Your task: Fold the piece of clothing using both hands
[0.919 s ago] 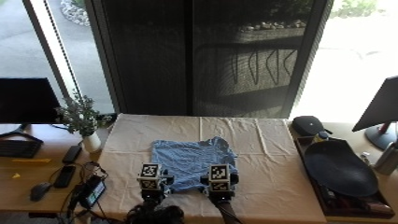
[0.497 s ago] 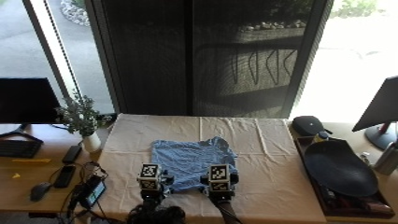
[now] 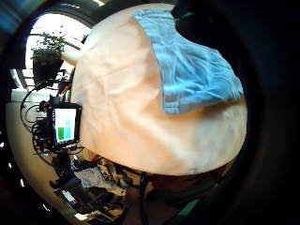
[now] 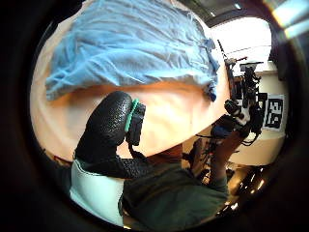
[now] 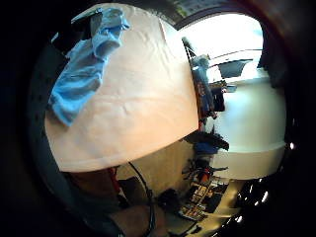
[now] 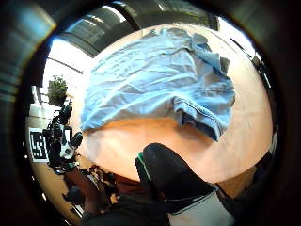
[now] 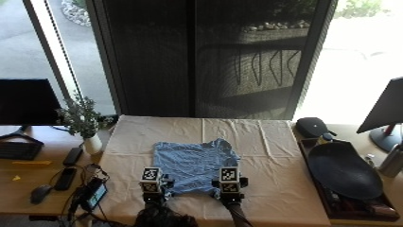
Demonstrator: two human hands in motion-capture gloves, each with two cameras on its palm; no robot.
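Note:
A light blue short-sleeved shirt point(image 7: 192, 163) lies spread and wrinkled on the cream tablecloth point(image 7: 271, 142), its hem toward me. My left hand point(image 7: 153, 190) is at the hem's left corner and my right hand point(image 7: 231, 190) at the right corner, both at the near table edge. In the left thumb side palm view my thumb point(image 4: 108, 130) is extended over bare tablecloth, short of the shirt point(image 4: 130, 43). My right thumb point(image 6: 169, 174) likewise stands apart from the shirt point(image 6: 150, 84). Neither hand holds cloth. The little finger side views show the shirt's edges point(image 3: 192, 70) point(image 5: 79, 74) lying flat.
A potted plant point(image 7: 82, 120), a remote point(image 7: 72, 156), a mouse point(image 7: 39, 194) and a lit phone point(image 7: 94, 194) sit on the desk to the left. A dark oval tray point(image 7: 343, 170) and a black case point(image 7: 311, 126) lie to the right.

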